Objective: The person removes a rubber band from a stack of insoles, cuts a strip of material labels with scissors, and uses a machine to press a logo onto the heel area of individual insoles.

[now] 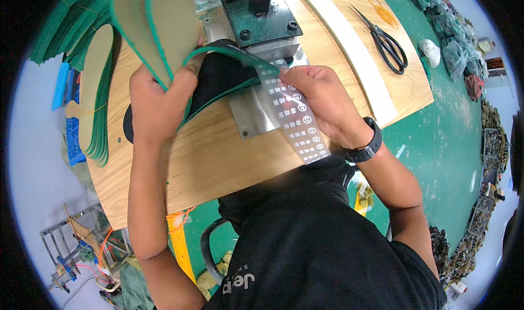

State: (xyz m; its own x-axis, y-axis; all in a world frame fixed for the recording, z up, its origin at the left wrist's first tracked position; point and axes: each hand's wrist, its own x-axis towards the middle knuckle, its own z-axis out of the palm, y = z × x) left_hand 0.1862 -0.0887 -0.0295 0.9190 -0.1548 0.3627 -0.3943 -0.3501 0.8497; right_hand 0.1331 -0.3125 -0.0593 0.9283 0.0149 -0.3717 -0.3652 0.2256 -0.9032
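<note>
My left hand (161, 100) is closed around several shoe insoles, tan with green edges; two insoles (172, 15) stick up from it toward the far side. Another insole (218, 78), black-faced and green-edged, bends from this hand across to the right. A clear film strip (295, 116) with rows of white printed marks hangs over that insole's right end. My right hand (322, 94) pinches the strip's upper edge between thumb and fingers; whether it also grips the insole I cannot tell. Below them lies a shiny metal plate (248, 113), under the press head (259, 18).
Stacked tan and green insoles (98, 91) lie on the wooden table (218, 173) at left, with a larger green pile (71, 31) behind. A white curved strip (349, 53) and black-handled scissors (385, 45) are at right. Plastic bags (453, 42) line the green floor's far side.
</note>
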